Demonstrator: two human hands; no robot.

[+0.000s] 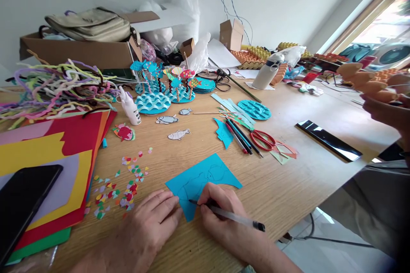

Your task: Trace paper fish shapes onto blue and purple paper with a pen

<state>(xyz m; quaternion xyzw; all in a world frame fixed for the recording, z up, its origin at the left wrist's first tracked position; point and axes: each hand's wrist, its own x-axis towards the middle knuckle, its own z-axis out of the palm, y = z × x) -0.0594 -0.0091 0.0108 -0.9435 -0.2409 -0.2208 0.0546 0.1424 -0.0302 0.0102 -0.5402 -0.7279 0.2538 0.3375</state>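
A piece of blue paper with pencil-drawn fish outlines lies on the wooden table near the front edge. My left hand rests flat beside the paper's left corner, fingers stretched and touching its edge. My right hand is closed around a pen whose tip touches the paper's lower part.
Coloured paper sheets and a black phone lie at left, confetti scraps beside them. Red scissors, pens, a glue bottle, paper fish, blue wave discs and pipe cleaners lie further back. Another person's hands are at right.
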